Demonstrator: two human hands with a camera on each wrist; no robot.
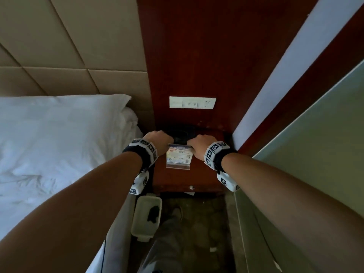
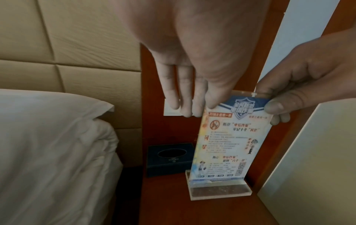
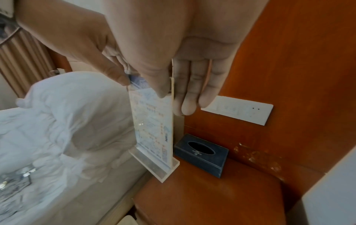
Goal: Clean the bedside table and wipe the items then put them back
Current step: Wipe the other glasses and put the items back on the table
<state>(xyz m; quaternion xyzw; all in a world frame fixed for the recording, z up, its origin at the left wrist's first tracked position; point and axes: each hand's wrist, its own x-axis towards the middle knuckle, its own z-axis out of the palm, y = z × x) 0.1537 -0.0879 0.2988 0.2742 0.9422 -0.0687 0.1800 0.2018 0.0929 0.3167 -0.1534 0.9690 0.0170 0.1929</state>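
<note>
A clear acrylic sign holder [image 1: 178, 157] with a printed blue-and-white leaflet stands upright over the reddish wooden bedside table [image 1: 199, 178]. Whether its base [image 2: 217, 191] touches the top or hangs just above it, I cannot tell. My left hand [image 2: 200, 106] pinches the sign's top left corner, thumb in front and fingers behind. My right hand [image 3: 173, 97] pinches the top right corner the same way. A dark blue tissue box [image 2: 169, 158] with an oval opening sits at the back of the table, against the wooden panel.
A bed with a white pillow and duvet [image 1: 49, 144] borders the table on the left. A white switch and socket plate [image 1: 192, 102] is on the panel above. A white bin [image 1: 146, 217] stands on the floor in front. A pale wall [image 1: 315, 154] closes the right side.
</note>
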